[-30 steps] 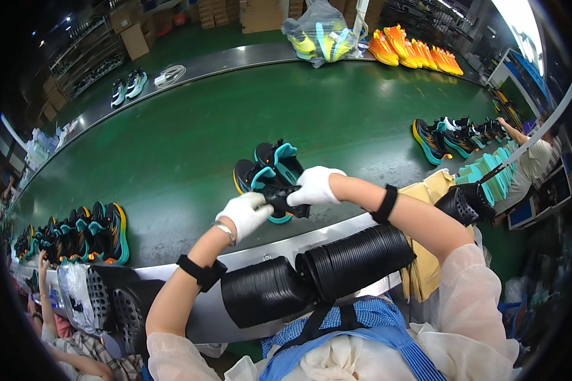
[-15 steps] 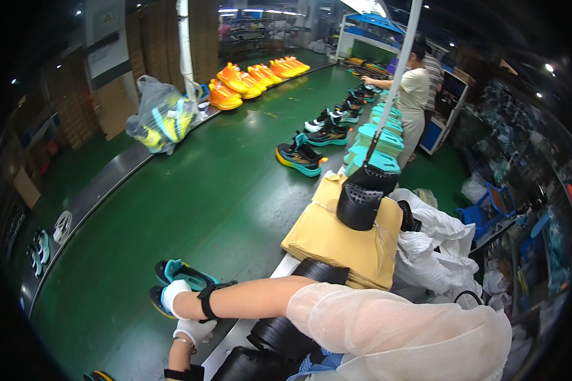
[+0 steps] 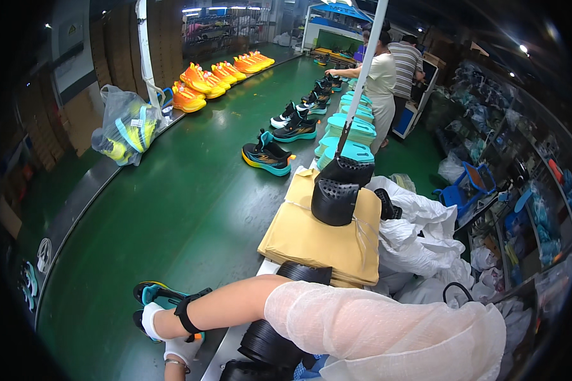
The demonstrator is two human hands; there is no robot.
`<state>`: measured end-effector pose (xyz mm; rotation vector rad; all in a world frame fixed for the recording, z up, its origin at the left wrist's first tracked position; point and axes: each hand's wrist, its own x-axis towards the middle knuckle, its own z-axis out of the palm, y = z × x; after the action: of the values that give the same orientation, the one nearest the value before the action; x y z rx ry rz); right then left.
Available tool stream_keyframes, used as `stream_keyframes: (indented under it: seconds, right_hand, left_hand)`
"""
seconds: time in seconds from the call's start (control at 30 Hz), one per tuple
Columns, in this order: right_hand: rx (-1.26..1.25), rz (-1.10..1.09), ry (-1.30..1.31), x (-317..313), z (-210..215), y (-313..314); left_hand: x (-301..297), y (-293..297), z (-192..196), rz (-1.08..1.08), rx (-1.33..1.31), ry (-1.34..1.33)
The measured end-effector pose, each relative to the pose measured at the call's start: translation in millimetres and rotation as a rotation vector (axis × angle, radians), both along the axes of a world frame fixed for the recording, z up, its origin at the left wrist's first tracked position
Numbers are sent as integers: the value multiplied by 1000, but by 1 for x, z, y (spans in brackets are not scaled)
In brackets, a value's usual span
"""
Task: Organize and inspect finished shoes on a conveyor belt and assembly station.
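Right hand [image 3: 151,320] in a white glove lies on the teal-and-black shoes [image 3: 156,294] at seven o'clock; its grip cannot be told; left hand [image 3: 183,348] gloved, half hidden below.

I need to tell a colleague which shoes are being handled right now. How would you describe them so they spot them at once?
On the long green conveyor belt, look at its near end, lower left. The pair of black-and-teal shoes lies there under the right hand, which wears a white glove and a black wrist strap. Every other pair stands farther up the belt, untouched.
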<state>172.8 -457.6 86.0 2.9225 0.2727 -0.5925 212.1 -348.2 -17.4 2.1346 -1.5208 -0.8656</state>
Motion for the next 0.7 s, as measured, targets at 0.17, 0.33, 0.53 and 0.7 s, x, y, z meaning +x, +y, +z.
stream_keyframes:
  seconds: [0.17, 0.33, 0.53, 0.7]
  right_hand:
    - [66, -4, 42, 15, -25, 5]
    - [122, -32, 74, 15, -39, 5]
    - [155, -52, 29, 7, -29, 14]
    - [170, -78, -31, 2, -6, 11]
  left_hand:
    - [-3, 5, 13, 76, 181, 24]
    - [2, 2, 7, -25, 279, -10]
    - [31, 25, -48, -16, 181, 0]
    - [7, 13, 10, 273, 411, 230]
